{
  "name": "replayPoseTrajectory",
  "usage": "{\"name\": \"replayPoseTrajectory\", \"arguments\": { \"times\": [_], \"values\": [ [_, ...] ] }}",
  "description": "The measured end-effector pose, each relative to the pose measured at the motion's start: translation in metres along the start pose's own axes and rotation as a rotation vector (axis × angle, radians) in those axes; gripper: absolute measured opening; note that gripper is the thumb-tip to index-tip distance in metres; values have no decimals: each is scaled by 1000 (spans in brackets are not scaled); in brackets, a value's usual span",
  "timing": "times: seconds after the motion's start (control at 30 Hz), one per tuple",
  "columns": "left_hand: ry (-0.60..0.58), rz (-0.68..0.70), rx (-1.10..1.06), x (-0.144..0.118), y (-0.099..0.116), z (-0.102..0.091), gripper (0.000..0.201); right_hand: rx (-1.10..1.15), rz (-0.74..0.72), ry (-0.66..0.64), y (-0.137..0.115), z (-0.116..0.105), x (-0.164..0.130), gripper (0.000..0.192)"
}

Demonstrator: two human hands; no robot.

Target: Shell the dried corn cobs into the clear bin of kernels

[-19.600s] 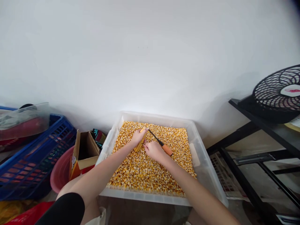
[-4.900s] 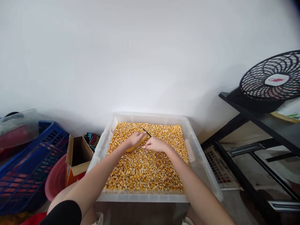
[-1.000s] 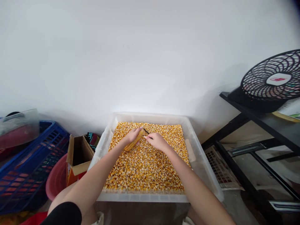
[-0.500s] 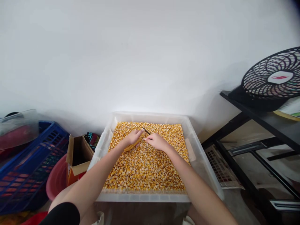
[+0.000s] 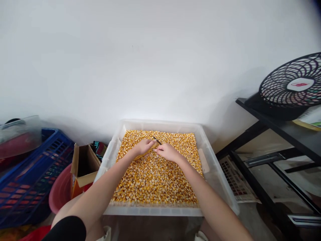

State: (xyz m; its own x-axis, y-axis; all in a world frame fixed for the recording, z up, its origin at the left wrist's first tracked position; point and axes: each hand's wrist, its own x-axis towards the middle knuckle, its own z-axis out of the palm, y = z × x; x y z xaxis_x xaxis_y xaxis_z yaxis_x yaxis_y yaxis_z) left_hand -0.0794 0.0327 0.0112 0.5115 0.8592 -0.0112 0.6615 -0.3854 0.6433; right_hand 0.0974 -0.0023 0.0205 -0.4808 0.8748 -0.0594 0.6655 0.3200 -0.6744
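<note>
A wide, translucent plastic bin (image 5: pixel 152 211) holds a thick layer of loose yellow corn kernels (image 5: pixel 155 182). Over its middle, my left hand (image 5: pixel 144 146) is closed around a corn cob (image 5: pixel 145 154), most of which the hand hides. My right hand (image 5: pixel 167 151) grips a thin dark tool (image 5: pixel 157 140) whose end sticks out up and left past the fingers; its exact kind cannot be made out. Both hands nearly meet, with the tool beside the left fingertips.
Left of the bin are an open cardboard box (image 5: pixel 86 164), a pink basin (image 5: pixel 60 189) and a blue plastic crate (image 5: pixel 37 180). A black fan (image 5: pixel 298 83) sits on a dark metal-framed table (image 5: pixel 273 125) at the right. Behind the bin rises a white wall (image 5: pixel 155 67).
The cob, plainly visible below my left hand before, has turned and is now mostly covered. My left hand has shifted slightly right, and the dark tool's tip points a bit farther up.
</note>
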Motion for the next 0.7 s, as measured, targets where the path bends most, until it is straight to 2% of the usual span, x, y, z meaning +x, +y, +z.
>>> {"name": "replayPoseTrajectory", "arguments": {
  "times": [0.17, 0.33, 0.43, 0.57, 0.7],
  "values": [
    [-61, 56, 107, -3, 4, 2, 53, 12, 25, -102, 1, -1, -1, 37],
    [-91, 102, 175, -2, 6, 5, 47, -10, 9, -141, -5, 3, 1, 30],
    [-30, 41, 68, 1, 3, 5, 52, -14, 27, -123, -3, 4, 2, 34],
    [94, -135, -149, 1, 1, 0, 53, 8, 31, -43, 0, -2, 0, 42],
    [84, -245, -366, -3, 4, -5, 52, 25, 19, 88, -5, -9, -3, 44]
  ]
}}
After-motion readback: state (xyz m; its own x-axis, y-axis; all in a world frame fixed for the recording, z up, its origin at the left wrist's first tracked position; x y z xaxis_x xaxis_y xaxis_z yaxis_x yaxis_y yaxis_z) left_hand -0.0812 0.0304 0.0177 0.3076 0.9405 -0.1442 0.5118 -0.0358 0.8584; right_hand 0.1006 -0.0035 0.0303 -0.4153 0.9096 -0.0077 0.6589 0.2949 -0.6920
